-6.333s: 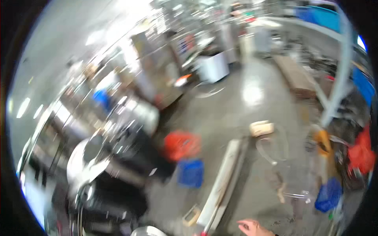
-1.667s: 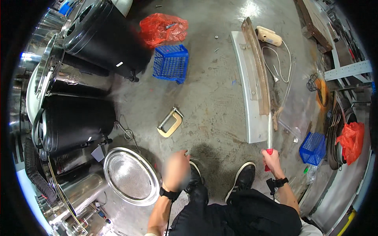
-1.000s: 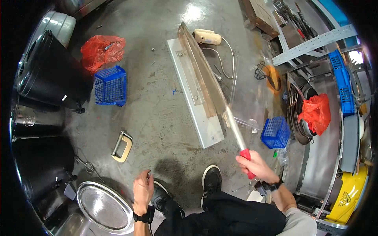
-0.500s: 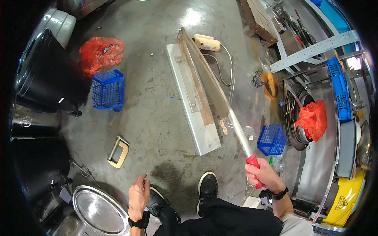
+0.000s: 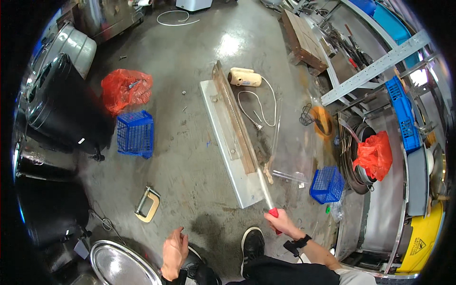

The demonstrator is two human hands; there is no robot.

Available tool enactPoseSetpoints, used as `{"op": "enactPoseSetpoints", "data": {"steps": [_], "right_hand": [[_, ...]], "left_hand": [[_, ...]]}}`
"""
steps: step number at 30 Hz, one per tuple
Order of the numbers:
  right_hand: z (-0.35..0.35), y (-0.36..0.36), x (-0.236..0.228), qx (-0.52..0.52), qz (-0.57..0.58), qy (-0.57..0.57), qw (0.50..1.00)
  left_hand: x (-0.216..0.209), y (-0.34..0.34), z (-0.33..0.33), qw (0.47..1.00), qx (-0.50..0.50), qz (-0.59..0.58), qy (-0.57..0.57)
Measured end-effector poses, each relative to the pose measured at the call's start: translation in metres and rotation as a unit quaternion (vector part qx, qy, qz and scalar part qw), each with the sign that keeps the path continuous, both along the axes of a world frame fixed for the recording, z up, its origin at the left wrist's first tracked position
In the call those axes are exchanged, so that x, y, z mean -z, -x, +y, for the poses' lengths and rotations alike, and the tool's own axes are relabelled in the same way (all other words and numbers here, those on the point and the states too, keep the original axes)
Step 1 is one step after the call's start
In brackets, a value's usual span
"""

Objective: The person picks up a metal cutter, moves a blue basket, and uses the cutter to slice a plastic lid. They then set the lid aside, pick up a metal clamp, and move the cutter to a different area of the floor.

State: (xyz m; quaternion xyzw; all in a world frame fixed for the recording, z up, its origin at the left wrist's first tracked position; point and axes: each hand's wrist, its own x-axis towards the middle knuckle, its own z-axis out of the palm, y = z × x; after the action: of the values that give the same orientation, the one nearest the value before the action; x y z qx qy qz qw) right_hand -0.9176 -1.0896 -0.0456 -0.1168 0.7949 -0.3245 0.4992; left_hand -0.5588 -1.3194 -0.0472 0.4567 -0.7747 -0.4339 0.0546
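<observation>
A lever cutter lies on the floor in front of my feet. It has a long pale metal base (image 5: 218, 130) with a rusty brown bar bolted along it. The cutter's silvery lever (image 5: 265, 188) runs toward me and ends in a red grip (image 5: 273, 213). My right hand (image 5: 285, 223) is wrapped round that grip, with the lever down against the brown bar. Most of the blade is hidden behind the bar. Above my left shoe hangs my left hand (image 5: 175, 251), fingers loosely bent and apart, with nothing visible in it. A yellowish C-clamp (image 5: 151, 209) lies beyond it.
Beyond the cutter lies a cream corded tool (image 5: 245, 77). Clear plastic sheeting (image 5: 292, 152) and a blue basket (image 5: 327, 184) are to the right, before a metal rack (image 5: 375, 71). Left are another blue basket (image 5: 135, 134), a red bag (image 5: 126, 90), black bins (image 5: 71, 109) and an oval tray (image 5: 118, 263).
My right hand has moved down and left with the red grip. The lever, raised and apart from the bar before, is now closed against it. The whole view has shifted, showing more floor far ahead.
</observation>
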Motion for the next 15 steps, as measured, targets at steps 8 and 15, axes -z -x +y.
{"op": "enactPoseSetpoints", "data": {"steps": [8,15], "right_hand": [[-0.010,-0.007,0.011,-0.018,0.095,-0.036,0.995],[-0.005,-0.011,0.035,-0.034,0.244,-0.038,0.968]], "left_hand": [[0.004,0.001,-0.005,1.000,0.011,0.009,0.008],[0.003,0.015,-0.007,0.999,0.027,0.031,0.029]]}}
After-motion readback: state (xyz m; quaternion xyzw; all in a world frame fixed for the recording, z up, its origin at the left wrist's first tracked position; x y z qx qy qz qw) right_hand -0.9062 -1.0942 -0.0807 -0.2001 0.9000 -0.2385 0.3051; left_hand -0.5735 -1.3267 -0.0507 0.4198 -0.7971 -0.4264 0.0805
